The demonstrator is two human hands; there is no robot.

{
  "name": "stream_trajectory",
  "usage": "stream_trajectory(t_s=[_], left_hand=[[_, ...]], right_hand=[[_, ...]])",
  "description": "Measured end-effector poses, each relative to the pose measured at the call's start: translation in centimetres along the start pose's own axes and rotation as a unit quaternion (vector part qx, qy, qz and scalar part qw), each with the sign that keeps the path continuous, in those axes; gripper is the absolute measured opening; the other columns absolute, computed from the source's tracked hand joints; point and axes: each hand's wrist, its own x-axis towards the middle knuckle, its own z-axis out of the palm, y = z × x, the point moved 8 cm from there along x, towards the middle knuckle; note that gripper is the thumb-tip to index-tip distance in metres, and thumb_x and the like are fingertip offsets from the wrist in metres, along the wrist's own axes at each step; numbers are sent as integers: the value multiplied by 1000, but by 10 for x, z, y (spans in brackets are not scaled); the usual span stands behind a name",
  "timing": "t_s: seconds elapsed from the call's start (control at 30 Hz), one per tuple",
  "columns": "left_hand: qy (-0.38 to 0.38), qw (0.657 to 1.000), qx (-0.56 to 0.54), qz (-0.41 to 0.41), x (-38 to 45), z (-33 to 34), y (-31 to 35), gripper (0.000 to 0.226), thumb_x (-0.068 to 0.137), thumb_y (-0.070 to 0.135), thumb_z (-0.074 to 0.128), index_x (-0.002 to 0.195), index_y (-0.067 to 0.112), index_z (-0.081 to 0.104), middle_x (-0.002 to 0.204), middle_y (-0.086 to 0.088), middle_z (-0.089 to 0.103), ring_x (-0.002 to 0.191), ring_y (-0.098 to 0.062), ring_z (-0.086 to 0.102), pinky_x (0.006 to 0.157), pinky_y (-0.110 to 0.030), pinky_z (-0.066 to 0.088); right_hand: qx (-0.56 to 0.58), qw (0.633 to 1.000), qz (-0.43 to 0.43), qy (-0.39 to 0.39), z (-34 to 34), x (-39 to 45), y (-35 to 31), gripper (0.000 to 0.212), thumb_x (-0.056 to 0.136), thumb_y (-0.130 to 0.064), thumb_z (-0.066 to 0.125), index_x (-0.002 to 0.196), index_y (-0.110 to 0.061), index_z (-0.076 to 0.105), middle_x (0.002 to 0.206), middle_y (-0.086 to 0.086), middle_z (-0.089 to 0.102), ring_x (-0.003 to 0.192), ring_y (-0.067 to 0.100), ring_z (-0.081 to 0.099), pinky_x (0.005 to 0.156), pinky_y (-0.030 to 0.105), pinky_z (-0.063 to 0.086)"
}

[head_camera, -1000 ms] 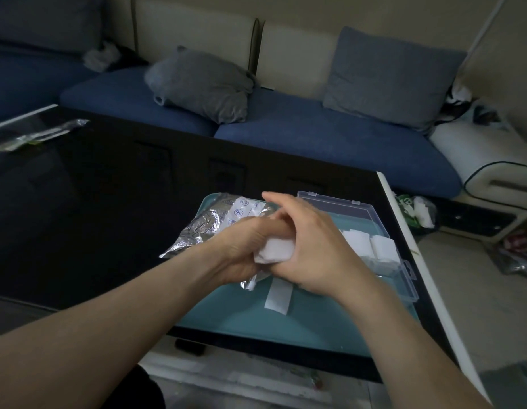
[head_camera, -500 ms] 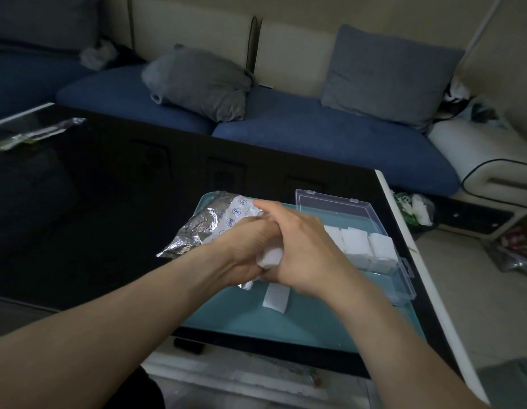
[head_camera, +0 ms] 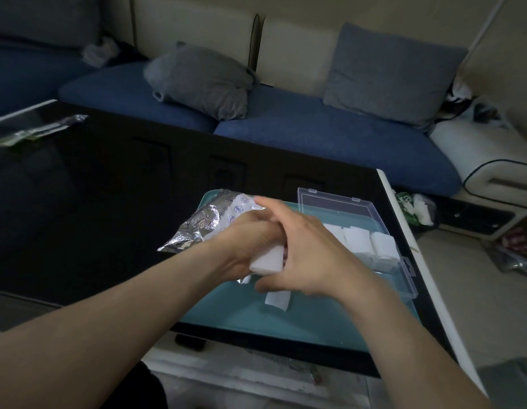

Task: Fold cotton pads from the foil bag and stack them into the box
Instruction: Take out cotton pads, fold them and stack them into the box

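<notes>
Above the teal tray [head_camera: 315, 326]: cotton pad [head_camera: 266, 262], white, pinched in left hand [head_camera: 247, 246].
Right hand [head_camera: 309, 255]: fingers loosely spread over pad, touching; curl hidden, cannot tell.
Handling: likely light, soft, limp; best pinched at folded edge.
Right of tray: clear box [head_camera: 404, 273], folded pads inside.
Left: foil bag [head_camera: 197, 228].

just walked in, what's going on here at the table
A person is folding a white pad between both hands above a teal tray. The left hand holds the pad, and the right hand is closed over it. A foil bag lies behind the hands. The clear box, lid open, already holds several folded pads. Another pad lies on the tray.
</notes>
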Motion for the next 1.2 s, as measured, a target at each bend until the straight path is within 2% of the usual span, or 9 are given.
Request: stream_trajectory(t_s=[0.13,0.27,0.4,0.53,0.63,0.77,0.87,1.0,1.2], left_hand=[[3,995,102,19,-2,4,-6,25,83,-19,57,96,2,55,77,-17,64,65,-28,65,51,-30,54],[-35,986,163,3,2,9,-18,52,84,-12,65,126,8,42,71,-7,69,53,-19,62,49,-28,52],[-53,981,187,-18,8,12,-28,82,64,10,81,134,10,37,101,-30,64,62,-30,67,63,-43,56],[-65,991,118,-21,13,23,-27,72,71,38,81,125,-1,52,99,-22,70,74,-30,69,61,-35,57],[-78,994,67,-22,14,39,-23,52,94,43,59,120,-2,57,90,-22,62,58,-26,57,45,-26,46],[7,998,56,4,23,32,-19,44,101,34,48,125,-2,49,93,-20,61,67,-34,63,58,-36,51],[60,936,319,138,23,27,-1,9,97,20,57,100,14,63,91,-1,66,75,-18,66,67,-29,50],[-1,812,542,215,21,49,-4,18,94,18,58,104,17,72,99,7,68,82,0,58,73,-9,40],[-86,696,682,207,25,62,-36,30,91,16,51,114,13,71,118,-6,66,113,-25,53,100,-35,42]], right_hand=[[97,994,24,-45,5,-4,18,113,52,-39,97,147,-42,36,130,-13,58,116,1,56,95,21,47],[361,924,55,-116,7,-14,39,83,69,-9,81,143,-24,45,102,6,68,86,17,69,79,25,52],[414,898,63,-136,7,-23,51,80,71,6,72,141,-20,44,102,15,71,83,25,72,69,24,54],[355,931,57,-53,-2,-26,65,69,77,4,82,136,-19,54,95,7,73,85,21,70,78,33,57],[407,910,82,11,-8,-30,76,48,82,7,75,124,-8,59,86,18,71,73,26,69,74,32,54],[438,866,163,179,-44,-49,121,30,82,7,73,104,-12,66,87,6,76,78,21,72,73,34,62],[343,876,212,264,-64,-67,156,24,84,3,75,95,-17,68,94,5,76,79,20,75,64,32,59],[277,906,241,212,-49,-65,175,27,88,2,72,90,-25,72,96,3,75,80,20,73,65,34,61],[161,943,270,106,-9,-49,177,33,90,-3,65,92,-33,78,99,-7,75,90,16,67,89,38,58]])
